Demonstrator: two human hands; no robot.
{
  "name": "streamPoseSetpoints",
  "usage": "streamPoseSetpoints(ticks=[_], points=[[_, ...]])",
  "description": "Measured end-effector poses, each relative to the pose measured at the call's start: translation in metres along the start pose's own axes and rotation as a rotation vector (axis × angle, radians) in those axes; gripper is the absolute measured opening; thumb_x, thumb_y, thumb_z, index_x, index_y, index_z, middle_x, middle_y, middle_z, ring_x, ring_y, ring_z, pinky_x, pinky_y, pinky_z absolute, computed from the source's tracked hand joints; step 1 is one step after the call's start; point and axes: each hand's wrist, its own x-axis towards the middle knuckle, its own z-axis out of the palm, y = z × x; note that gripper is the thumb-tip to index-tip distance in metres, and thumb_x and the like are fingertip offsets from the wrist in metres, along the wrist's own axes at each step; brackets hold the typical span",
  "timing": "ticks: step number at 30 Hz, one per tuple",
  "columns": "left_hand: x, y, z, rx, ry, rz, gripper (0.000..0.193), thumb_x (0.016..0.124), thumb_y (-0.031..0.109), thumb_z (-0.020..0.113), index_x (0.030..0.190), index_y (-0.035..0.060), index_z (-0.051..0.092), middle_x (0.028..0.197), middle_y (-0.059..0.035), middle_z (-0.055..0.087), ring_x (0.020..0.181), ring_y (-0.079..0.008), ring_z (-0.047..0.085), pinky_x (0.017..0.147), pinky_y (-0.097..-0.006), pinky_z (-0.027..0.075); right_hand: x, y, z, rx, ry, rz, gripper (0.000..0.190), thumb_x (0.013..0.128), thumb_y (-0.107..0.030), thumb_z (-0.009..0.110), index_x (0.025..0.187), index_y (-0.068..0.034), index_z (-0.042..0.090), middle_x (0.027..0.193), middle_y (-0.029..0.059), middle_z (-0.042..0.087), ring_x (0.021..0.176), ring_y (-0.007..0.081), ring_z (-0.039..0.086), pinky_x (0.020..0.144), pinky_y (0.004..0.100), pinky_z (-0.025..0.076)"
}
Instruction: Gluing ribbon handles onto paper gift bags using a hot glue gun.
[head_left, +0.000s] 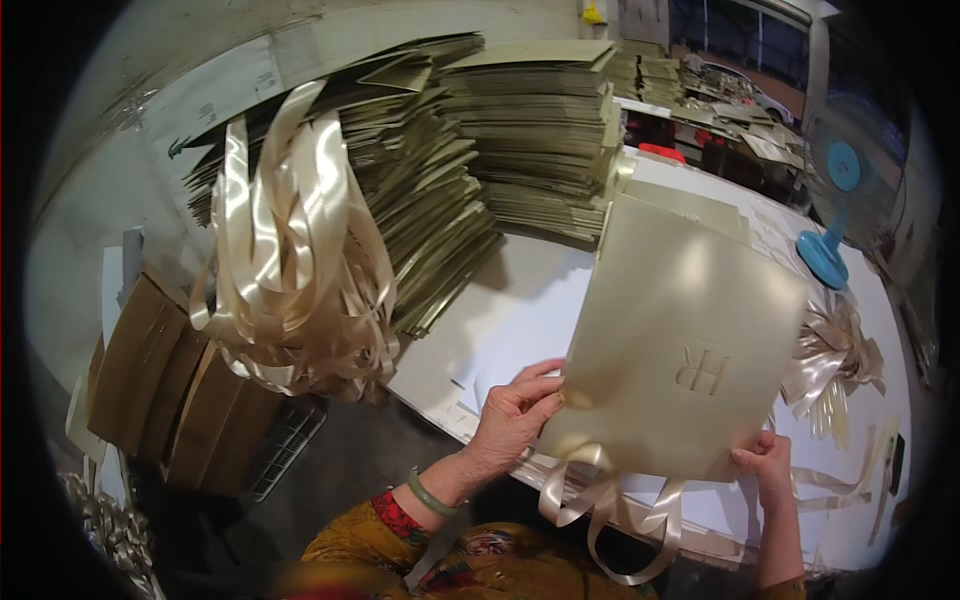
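Observation:
A champagne-coloured paper bag (660, 300), lying flat in shape and bearing embossed letters, is raised over the near part of the table. My left hand (521, 409) pinches its left edge between thumb and fingers; a green bangle circles that wrist. With thumb and fingers, my right hand (763, 457) grips the lower right corner. Satin ribbon loops (634, 525) hang below the bag's near edge, over the table's rim. Under and behind the bag, more flat bags (686, 199) lie on the white table (525, 330). The bag hides part of the tabletop.
Tall stacks of flat bags (525, 127) stand at the back, with long satin ribbons (300, 247) draped over the left one. Cut ribbons (832, 352) lie on the right, near a blue fan (825, 247). Cardboard boxes (180, 390) stand left of the table.

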Motion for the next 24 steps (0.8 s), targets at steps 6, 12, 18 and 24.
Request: streamPoseSetpoints(ticks=[6,12,18,24], points=[[0.011,0.048,0.003,0.171,0.115,0.266,0.022,0.092,0.002,0.06,0.113,0.0007,0.067,0.105,-0.0047,0.066,0.078,-0.0044,0.056,0.069,-0.0203,0.046,-0.003,-0.015,0.011,0.228,0.156,-0.327,0.021,0.07,-0.004,0.077,0.088,0.0,0.067,0.079,0.0021,0.069,0.066,0.0072,0.061,0.069,0.0217,0.049],[0.02,0.131,-0.01,0.309,0.197,0.389,0.023,0.093,0.004,0.061,0.115,-0.0028,0.066,0.095,-0.0033,0.069,0.084,-0.0054,0.06,0.073,-0.0191,0.049,-0.001,-0.078,0.031,0.291,0.126,-0.479,0.023,0.074,-0.008,0.074,0.093,0.001,0.064,0.081,0.0011,0.067,0.072,0.0061,0.061,0.074,0.0212,0.049],[0.027,0.224,-0.058,0.513,0.34,0.69,0.029,0.094,0.003,0.055,0.122,-0.0029,0.06,0.098,-0.0083,0.069,0.083,-0.0098,0.063,0.071,-0.023,0.052,0.012,-0.174,0.088,0.325,-0.007,-0.623,0.027,0.079,-0.013,0.072,0.1,0.003,0.063,0.092,0.0048,0.067,0.082,0.008,0.062,0.079,0.0218,0.048],[0.034,0.319,-0.156,0.575,0.5,0.625,0.039,0.095,0.016,0.056,0.126,-0.0079,0.052,0.109,-0.0132,0.066,0.096,-0.0156,0.065,0.085,-0.026,0.052,0.043,-0.269,0.172,0.478,-0.344,-0.761,0.028,0.087,-0.012,0.067,0.107,0.006,0.062,0.1,0.0096,0.067,0.088,0.0117,0.064,0.083,0.0241,0.05]])
